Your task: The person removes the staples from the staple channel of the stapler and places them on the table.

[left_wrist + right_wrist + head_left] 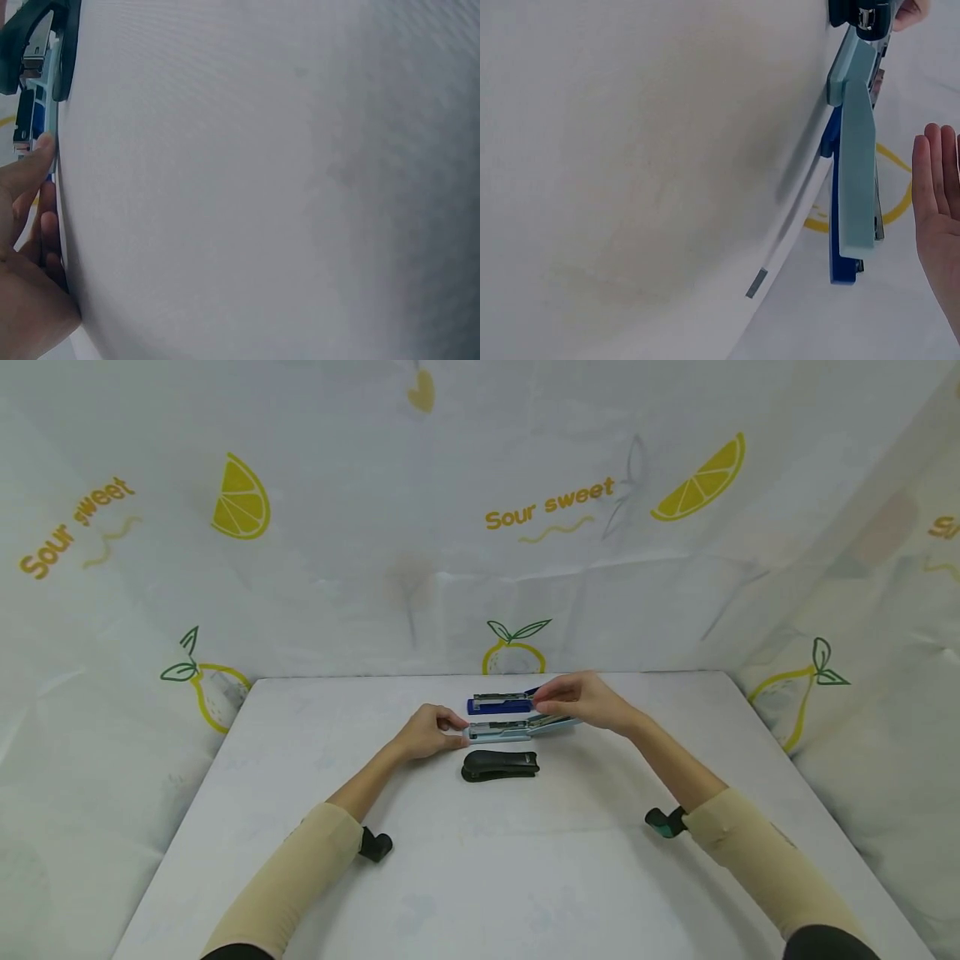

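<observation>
A light blue stapler lies swung open on the table, its top part reaching out to the right above the tabletop. My left hand pinches the left end of its base between thumb and fingers. Above the hinge area is my right hand; the right wrist view shows its fingers straight and apart from the staplers. Just behind stands a dark blue stapler, also opened, its right part largely covered by the right hand. Nearer me, a black stapler lies closed.
The white table ends at the back against a white cloth with lemon prints, which also hangs at both sides. A small dark grey rectangular piece lies by the table's edge in the right wrist view.
</observation>
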Demonstrator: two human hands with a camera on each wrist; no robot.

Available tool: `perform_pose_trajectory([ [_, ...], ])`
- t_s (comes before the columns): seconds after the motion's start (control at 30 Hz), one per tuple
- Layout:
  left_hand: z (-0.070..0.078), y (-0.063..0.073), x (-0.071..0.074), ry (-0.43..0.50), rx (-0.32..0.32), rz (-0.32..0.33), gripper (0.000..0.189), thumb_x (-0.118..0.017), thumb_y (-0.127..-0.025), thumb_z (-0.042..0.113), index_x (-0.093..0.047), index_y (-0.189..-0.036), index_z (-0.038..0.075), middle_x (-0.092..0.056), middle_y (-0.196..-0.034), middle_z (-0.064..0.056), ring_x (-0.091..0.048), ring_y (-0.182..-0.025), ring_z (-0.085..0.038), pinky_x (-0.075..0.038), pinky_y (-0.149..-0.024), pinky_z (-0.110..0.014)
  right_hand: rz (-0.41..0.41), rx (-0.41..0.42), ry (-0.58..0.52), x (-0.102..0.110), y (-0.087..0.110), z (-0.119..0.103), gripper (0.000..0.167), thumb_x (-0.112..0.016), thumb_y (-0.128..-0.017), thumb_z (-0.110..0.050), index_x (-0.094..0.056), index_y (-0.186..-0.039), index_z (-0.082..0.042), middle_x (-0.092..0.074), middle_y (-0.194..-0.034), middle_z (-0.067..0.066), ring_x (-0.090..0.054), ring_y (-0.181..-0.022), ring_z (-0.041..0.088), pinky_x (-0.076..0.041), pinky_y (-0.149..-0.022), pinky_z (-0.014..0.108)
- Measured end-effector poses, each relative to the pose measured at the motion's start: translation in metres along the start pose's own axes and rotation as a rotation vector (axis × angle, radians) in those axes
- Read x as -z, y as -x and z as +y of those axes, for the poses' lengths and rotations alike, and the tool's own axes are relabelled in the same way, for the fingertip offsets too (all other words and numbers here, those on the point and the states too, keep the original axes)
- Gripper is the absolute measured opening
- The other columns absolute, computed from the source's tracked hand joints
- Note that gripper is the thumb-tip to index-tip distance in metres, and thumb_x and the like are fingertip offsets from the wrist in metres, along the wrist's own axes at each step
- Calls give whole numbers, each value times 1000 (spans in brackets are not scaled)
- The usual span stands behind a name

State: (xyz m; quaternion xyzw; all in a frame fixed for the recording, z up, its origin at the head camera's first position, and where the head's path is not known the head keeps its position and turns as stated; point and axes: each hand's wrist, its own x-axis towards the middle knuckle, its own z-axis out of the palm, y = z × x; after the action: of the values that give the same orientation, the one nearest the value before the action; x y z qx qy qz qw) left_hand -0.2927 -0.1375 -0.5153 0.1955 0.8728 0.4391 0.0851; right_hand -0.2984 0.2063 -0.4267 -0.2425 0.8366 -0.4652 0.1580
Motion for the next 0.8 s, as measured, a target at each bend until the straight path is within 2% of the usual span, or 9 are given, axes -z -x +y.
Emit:
perform_pose_trajectory([
  [0.1,0,0,0,0,-2,-1,27,-89,-90,16,-82,-113,5,-81,-113,-13,-62,-93,-15,-48,-85,-25,-19,-5,-14,-6,-4,-2,29,-77,-102,-21,-77,-125,-3,-78,-125,17,-73,-119,47,-63,-99,39],
  [0.17,0,0,0,0,-5,0,27,-89,-90,16,-82,-113,5,-81,-113,-13,-62,-93,-15,-49,-86,-25,-34,-6,-15,-10,-7,-3,28,-77,-102,-21,-77,-125,-4,-79,-124,16,-74,-118,45,-63,-98,37],
  [0.37,-1,1,0,1,-9,5,27,-90,-89,17,-83,-113,5,-81,-114,-13,-63,-95,-16,-49,-86,-25,-89,-2,-2,-23,-19,-4,27,-78,-102,-20,-78,-124,-6,-80,-125,14,-77,-117,31,-61,-100,28],
  [0.5,-1,1,0,2,-9,9,28,-90,-89,17,-83,-113,5,-81,-113,-13,-62,-94,-15,-48,-85,-25,-119,-8,10,-30,-26,-5,29,-77,-102,-21,-78,-126,-5,-80,-127,12,-77,-118,20,-60,-104,31],
  [0.63,-1,0,-1,5,-7,14,28,-90,-89,16,-83,-113,5,-81,-111,-12,-60,-92,-14,-47,-84,-24,-135,-19,3,-35,-31,-5,30,-77,-103,-22,-77,-127,-5,-80,-127,11,-77,-116,15,-59,-104,32],
  [0.8,-2,0,-1,6,2,12,27,-89,-89,16,-83,-113,5,-80,-111,-11,-58,-92,-13,-46,-84,-24,-169,-34,-41,-40,-36,-3,32,-74,-104,-20,-75,-130,-1,-81,-126,12,-77,-116,26,-59,-100,27],
])
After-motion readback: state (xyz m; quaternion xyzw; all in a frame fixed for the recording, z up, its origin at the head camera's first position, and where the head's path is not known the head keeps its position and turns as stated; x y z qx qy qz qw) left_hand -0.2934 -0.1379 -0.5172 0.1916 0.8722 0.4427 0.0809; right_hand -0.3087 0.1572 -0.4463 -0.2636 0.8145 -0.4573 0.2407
